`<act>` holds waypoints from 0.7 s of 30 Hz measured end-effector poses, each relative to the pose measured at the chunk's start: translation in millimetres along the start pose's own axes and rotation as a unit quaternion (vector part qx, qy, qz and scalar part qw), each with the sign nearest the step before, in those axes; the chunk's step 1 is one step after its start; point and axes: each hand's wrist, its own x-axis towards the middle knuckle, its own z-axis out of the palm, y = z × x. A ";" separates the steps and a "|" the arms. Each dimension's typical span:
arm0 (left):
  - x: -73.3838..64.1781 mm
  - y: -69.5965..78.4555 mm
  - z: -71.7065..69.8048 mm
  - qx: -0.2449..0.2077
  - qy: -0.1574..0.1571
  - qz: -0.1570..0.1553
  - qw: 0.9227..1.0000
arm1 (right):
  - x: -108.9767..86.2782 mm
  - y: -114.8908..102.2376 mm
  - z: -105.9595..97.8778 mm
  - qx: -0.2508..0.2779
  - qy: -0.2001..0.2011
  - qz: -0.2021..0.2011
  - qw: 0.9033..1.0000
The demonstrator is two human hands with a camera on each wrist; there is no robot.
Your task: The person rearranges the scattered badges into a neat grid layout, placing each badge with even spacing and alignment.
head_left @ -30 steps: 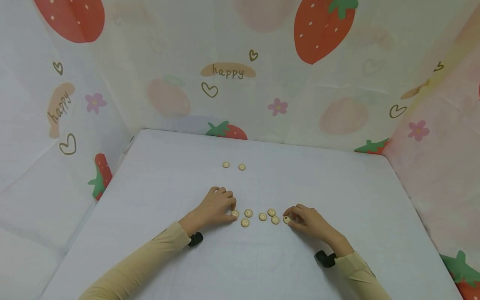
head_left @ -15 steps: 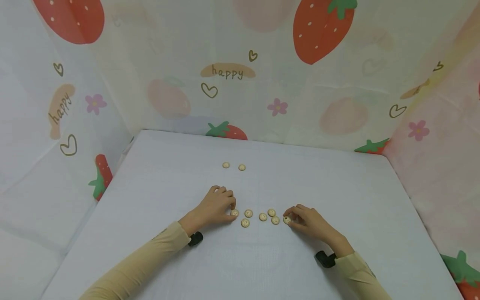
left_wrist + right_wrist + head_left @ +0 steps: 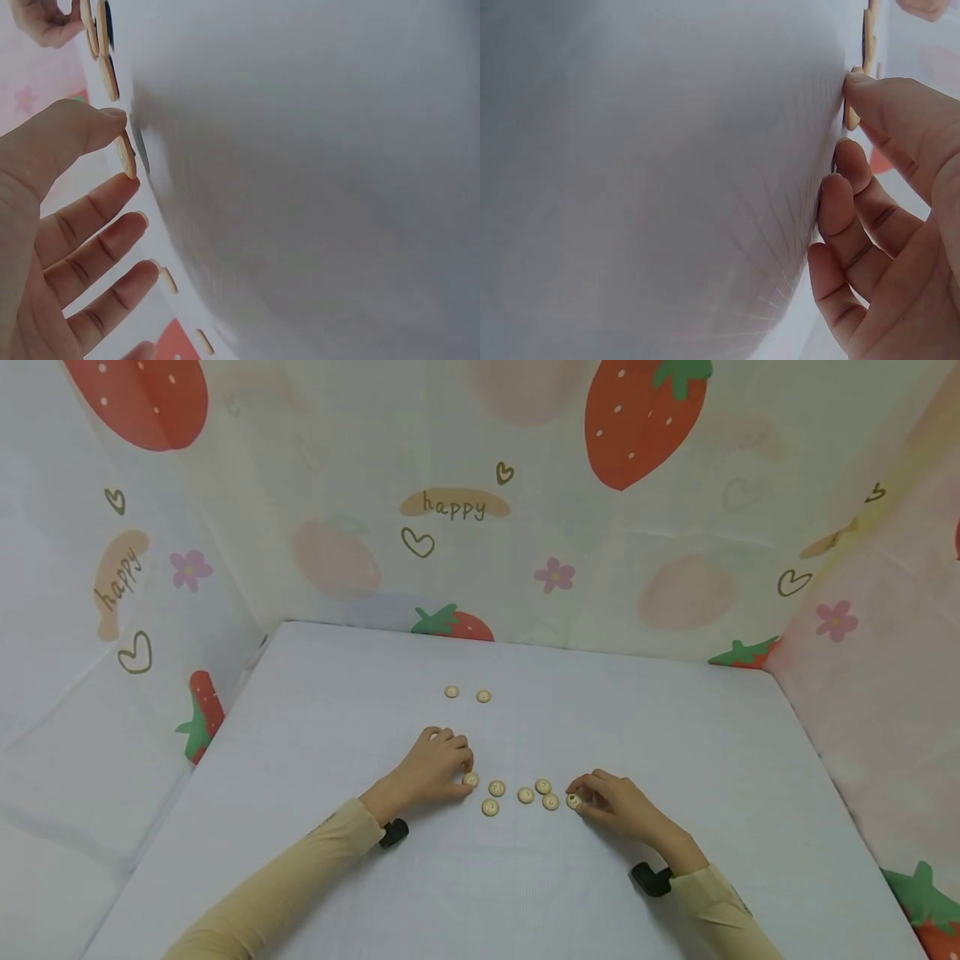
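My left hand (image 3: 429, 768) pinches a small beige round wooden disc (image 3: 471, 780) between thumb and forefinger. In the left wrist view this disc (image 3: 127, 156) stands slightly off the white cloth, its shadow beside it; the other fingers are spread. Farther right, my right hand (image 3: 618, 806) holds another such disc (image 3: 573, 802) by its edge, thumb on the near side. The right wrist view shows that disc (image 3: 853, 116) low at the cloth, with the remaining fingers curled against the surface. Between the hands lie several like discs (image 3: 526, 795), marked in their centres.
Two more discs lie farther back, a left one (image 3: 452, 692) and a right one (image 3: 483, 696). A white cloth (image 3: 637, 718) covers the table. Strawberry-printed curtains (image 3: 480, 552) enclose the back and both sides. Each wrist bears a black camera, such as the right one (image 3: 651, 879).
My left hand has raised its disc slightly and moved it a little away from me. The right hand and the discs on the cloth have stayed in place.
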 end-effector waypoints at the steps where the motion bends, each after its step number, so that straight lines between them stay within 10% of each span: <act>1: 1.0 -0.4 0.2 -0.001 0.001 0.001 1.000 | 0.0 -0.1 -0.1 -0.001 0.000 -0.001 1.000; 21: 26.1 -2.2 2.9 -0.004 0.019 -0.005 1.000 | 0.1 -1.2 0.7 -0.002 0.002 0.002 1.000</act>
